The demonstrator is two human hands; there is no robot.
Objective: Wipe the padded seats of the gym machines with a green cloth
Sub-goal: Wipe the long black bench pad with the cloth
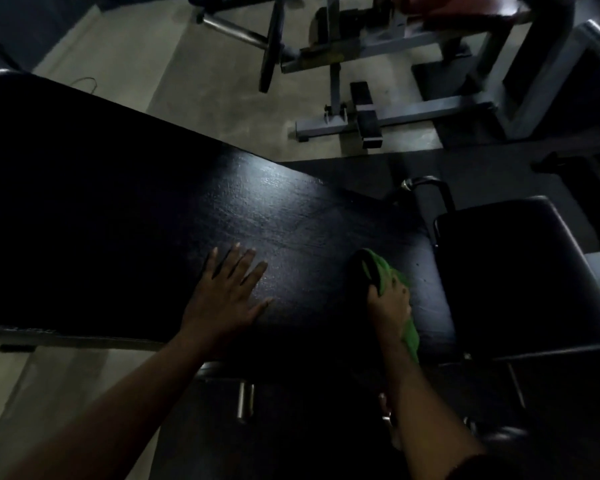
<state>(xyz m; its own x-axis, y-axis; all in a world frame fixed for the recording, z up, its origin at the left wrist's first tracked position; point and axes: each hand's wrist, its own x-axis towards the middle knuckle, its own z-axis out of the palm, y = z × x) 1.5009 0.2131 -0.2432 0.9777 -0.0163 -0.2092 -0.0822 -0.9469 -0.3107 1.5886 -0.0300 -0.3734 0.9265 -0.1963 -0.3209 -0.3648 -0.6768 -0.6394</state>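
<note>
A long black padded bench [187, 209] runs from the upper left to the lower right of the head view. My left hand [227, 292] lies flat on its near edge with the fingers spread, holding nothing. My right hand [390, 306] presses a green cloth [383, 270] onto the pad near its right end; part of the cloth trails back along my wrist. To the right, across a narrow gap, is a smaller black seat pad [520, 271].
A grey steel machine frame [388, 116] stands on the pale floor beyond the bench, with a bar and a weight plate [271, 43] at the top. A dark floor mat [361, 171] lies behind the bench. A chrome handle [420, 183] rises near the seat pad.
</note>
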